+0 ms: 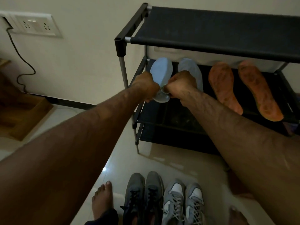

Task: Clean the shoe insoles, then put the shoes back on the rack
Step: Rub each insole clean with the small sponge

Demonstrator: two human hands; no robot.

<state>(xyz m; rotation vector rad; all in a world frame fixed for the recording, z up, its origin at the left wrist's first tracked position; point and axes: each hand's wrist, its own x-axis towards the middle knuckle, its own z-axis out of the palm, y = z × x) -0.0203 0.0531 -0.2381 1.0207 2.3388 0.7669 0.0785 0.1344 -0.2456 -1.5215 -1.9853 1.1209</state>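
Note:
Two pale blue insoles lean on the rack's middle shelf. My left hand (pixel 146 86) and my right hand (pixel 180 87) both grip the heel end of the left blue insole (pixel 161 70). The second blue insole (pixel 191 70) stands just behind my right hand. Two orange insoles (pixel 222 85) (pixel 258 91) lean at the right of the same shelf. On the floor by my bare feet stand a dark grey pair of shoes (pixel 144 195) and a grey-and-white pair (pixel 183 202). The black shoe rack (pixel 211 44) has a bare top shelf.
A wall socket panel (pixel 34 25) with a black cable (pixel 21 62) hanging down is at the upper left. A wooden piece (pixel 24 114) stands at the left on the glossy tiled floor (pixel 162 159). My bare feet (pixel 101 198) flank the shoes.

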